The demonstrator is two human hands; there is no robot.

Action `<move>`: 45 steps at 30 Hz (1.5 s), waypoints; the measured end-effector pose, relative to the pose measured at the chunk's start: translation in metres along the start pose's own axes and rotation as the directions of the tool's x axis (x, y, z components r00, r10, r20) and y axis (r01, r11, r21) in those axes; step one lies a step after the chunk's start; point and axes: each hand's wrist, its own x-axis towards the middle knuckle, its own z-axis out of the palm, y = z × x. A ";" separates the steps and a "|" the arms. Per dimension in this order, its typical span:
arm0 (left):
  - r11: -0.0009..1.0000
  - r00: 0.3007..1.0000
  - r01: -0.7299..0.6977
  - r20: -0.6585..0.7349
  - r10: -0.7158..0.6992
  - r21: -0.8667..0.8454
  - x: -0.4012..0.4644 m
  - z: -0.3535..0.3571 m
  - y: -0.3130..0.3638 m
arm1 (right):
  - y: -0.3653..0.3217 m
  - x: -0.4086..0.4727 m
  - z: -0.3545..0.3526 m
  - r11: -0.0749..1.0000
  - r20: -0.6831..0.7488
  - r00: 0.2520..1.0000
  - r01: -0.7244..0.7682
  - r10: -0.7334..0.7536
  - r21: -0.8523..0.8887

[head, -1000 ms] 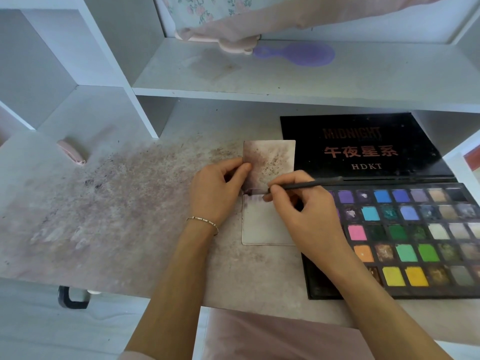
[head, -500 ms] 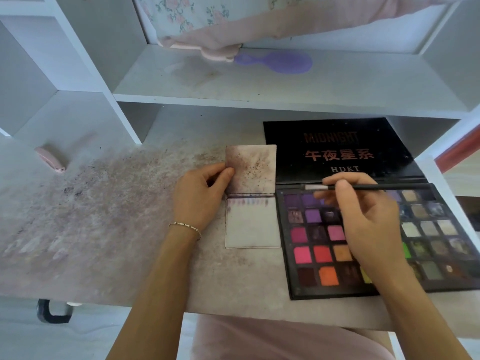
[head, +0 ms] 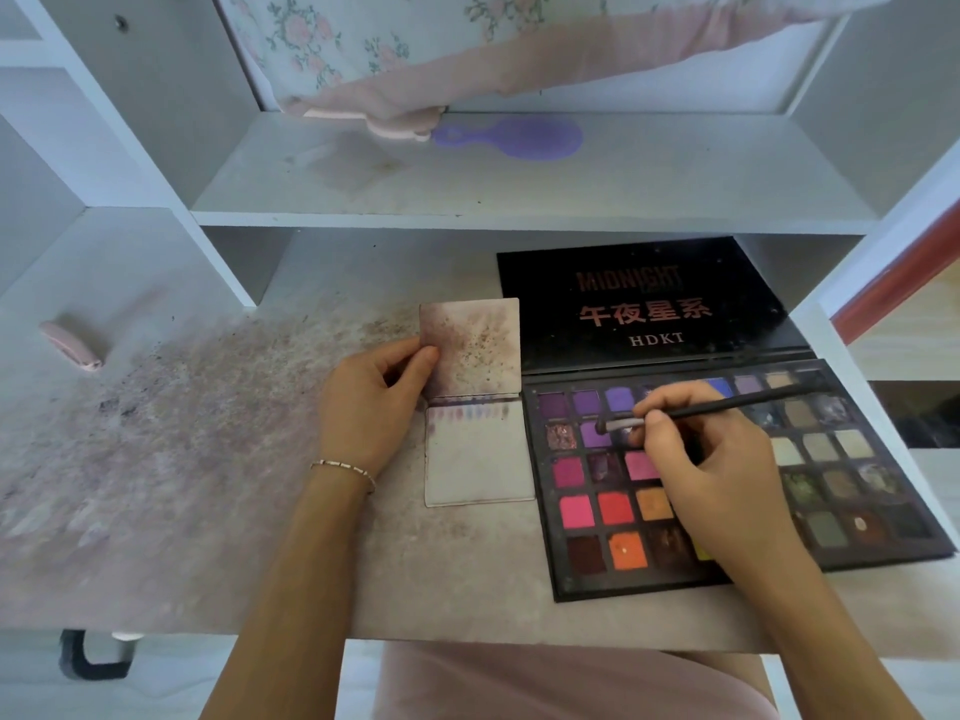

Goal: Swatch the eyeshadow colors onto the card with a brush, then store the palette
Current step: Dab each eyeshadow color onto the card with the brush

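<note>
Forearms come up from the near edge of the desk (head: 156, 511), and I read the scene outward from them. My right hand (head: 722, 480) sits over the middle of the palette (head: 587, 579), fingers curled tight round the brush (head: 727, 405), pinching it close to the metal collar. The handle runs up and to the right past the knuckles; the tip points left and rests on or just above a purple pan in the second row, though I cannot tell whether the bristles actually touch the powder. The palette lies open directly under that hand, its black lid (head: 644, 304) folded flat beyond the fingers.

Just left of the brush tip lies the card (head: 478, 459), touching the palette's left edge. A row of faint colour strokes runs along its top, beside my left hand (head: 374, 407). That hand holds the stained upper flap (head: 472, 345) by its left edge, thumb on the face and fingers curled behind.

Farther left of that hand, well apart, lies a small pink object (head: 72, 345). Beyond both hands, on the shelf (head: 675, 189) above, rests a purple hairbrush (head: 514, 140) under hanging floral cloth (head: 415, 54).
</note>
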 end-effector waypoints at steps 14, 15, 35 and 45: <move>1.000 1.000 -0.004 0.004 0.004 0.007 0.000 0.000 -0.001 | 0.001 0.000 0.001 0.994 0.054 0.998 0.029 -0.023 -0.108; 1.000 1.000 -0.005 0.003 0.005 0.006 0.000 -0.001 -0.001 | 0.001 0.001 0.000 0.995 0.043 0.999 0.025 -0.021 -0.097; 1.000 1.000 -0.025 0.010 0.025 -0.010 0.000 0.000 -0.002 | -0.022 0.005 0.025 0.993 0.077 0.997 -0.006 -0.003 0.118; 0.999 0.999 -0.037 0.017 0.037 -0.019 0.001 -0.001 -0.002 | -0.033 0.009 0.063 0.996 0.242 0.970 0.012 -0.034 0.092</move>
